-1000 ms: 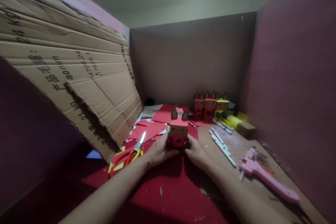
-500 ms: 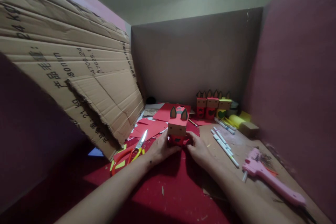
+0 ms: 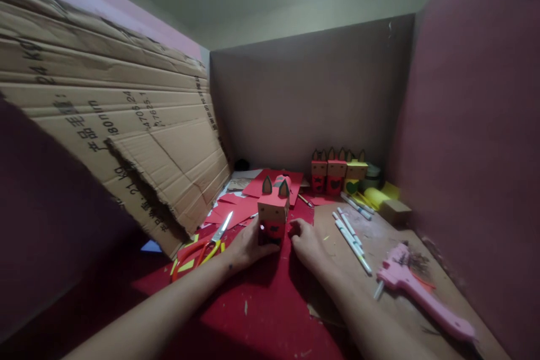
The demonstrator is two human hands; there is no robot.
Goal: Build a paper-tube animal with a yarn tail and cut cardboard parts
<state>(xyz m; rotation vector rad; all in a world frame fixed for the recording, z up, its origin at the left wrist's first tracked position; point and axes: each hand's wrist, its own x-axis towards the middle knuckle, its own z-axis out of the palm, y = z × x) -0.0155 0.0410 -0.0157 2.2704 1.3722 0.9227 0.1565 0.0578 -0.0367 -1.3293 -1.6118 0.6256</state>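
A small cardboard animal figure (image 3: 272,211) stands upright on the red table, just ahead of my hands. It has a box head with a red top, two pointed green-edged ears and a red body with a dark cutout. My left hand (image 3: 248,244) grips the lower body from the left, thumb across its front. To its right, my right hand (image 3: 304,242) is apart from the figure, its fingers curled in and nothing visible in them. Scissors (image 3: 217,236) with orange and yellow handles lie left of my left hand, on yellow paper scraps.
Similar red figures (image 3: 336,171) and a yellow one (image 3: 356,171) stand at the back right. Markers (image 3: 350,239) and a pink glue gun (image 3: 407,275) lie on a cardboard sheet. Red paper (image 3: 236,211) is spread behind. A large cardboard panel (image 3: 169,152) leans at left.
My right hand has come off the figure and now sits a little to its right, fingers curled. My left hand stays on it. The whole view has shifted slightly.
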